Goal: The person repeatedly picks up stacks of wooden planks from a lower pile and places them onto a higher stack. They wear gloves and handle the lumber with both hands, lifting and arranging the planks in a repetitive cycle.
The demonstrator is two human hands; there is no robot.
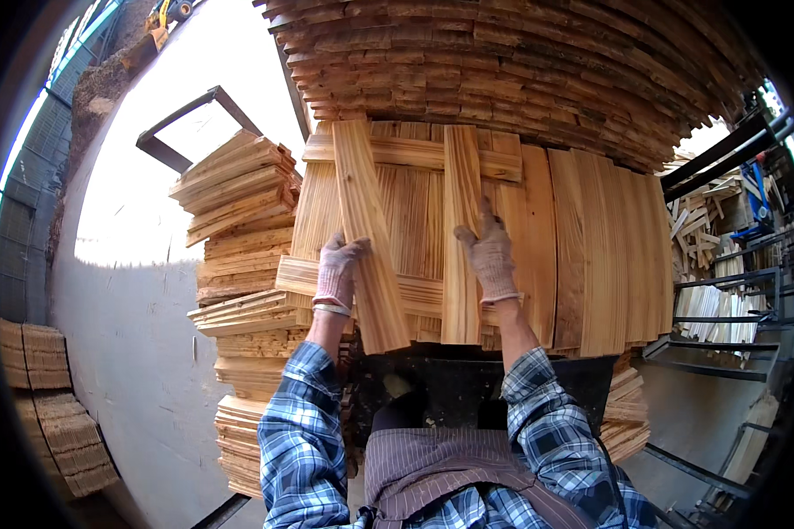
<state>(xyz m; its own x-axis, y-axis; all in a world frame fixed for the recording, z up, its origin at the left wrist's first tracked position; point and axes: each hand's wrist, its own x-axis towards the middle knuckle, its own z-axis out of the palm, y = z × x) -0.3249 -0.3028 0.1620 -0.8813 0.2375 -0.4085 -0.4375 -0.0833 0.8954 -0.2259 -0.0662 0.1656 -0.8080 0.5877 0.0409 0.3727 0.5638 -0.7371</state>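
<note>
My left hand, in a pale knitted glove, grips the left edge of a wooden board that lies at a slight tilt. On the right, my gloved right hand holds a second board by its right edge, its index finger stretched along the wood. Both boards rest across two crosswise slats, an upper slat and a lower slat. Beneath these is a layer of boards laid side by side. Fingertips under the wood are hidden.
Rows of stacked planks rise behind the boards. A tall, uneven board stack stands at the left, and bundled wood sits on the floor. Black metal rails and scrap wood are at the right.
</note>
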